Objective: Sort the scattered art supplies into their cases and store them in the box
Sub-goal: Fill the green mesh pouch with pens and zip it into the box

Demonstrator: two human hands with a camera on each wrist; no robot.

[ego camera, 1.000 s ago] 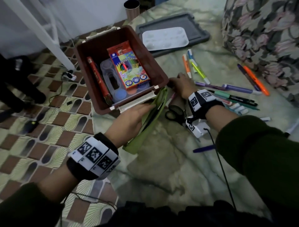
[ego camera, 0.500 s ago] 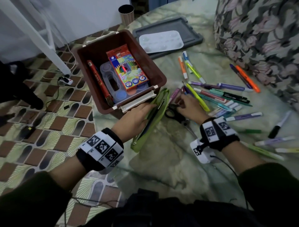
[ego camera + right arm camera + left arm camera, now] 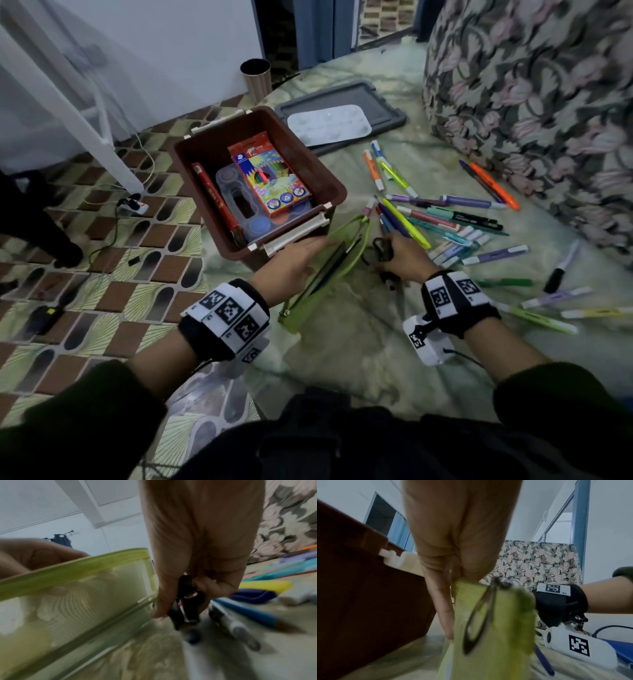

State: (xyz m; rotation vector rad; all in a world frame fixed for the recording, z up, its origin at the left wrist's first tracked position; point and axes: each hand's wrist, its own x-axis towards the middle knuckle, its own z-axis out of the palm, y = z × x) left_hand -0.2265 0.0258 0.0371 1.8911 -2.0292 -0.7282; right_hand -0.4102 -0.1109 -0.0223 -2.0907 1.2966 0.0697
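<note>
Since the earlier head frames, my right hand (image 3: 400,255) has pulled back from the marker pile to the black-handled scissors (image 3: 382,248) and closed round their handles; my left hand (image 3: 294,260) has stayed on the green pencil case (image 3: 325,270).

Head view: the brown box (image 3: 322,178) already holds a coloured-pencil carton (image 3: 270,178), a clear paint set (image 3: 236,202) and a red stick (image 3: 214,195). I judge that portion stored. Still loose on the marbled floor covering (image 3: 342,342): the spread of markers and pens (image 3: 445,219), more near the floral cushion (image 3: 531,102), and a white palette (image 3: 329,125) lying on the grey lid (image 3: 387,99). The case stands open on its edge, touching the front of the box, with dark items inside. I estimate the task well short of half done: the markers need casing, and the case, palette and lid remain.

Left wrist view: this shows what the head view hides, namely thumb and fingers (image 3: 443,608) pinching the case's upper edge, with the zip pull (image 3: 481,618) hanging in front. The box wall sits just beside the hand.

Right wrist view: only this one shows the fingers curled through and round the scissor handles (image 3: 187,599), low over the floor covering. The mesh side of the case lies just left of them, a blue pen (image 3: 243,611) just right. Blur hides the blades
</note>
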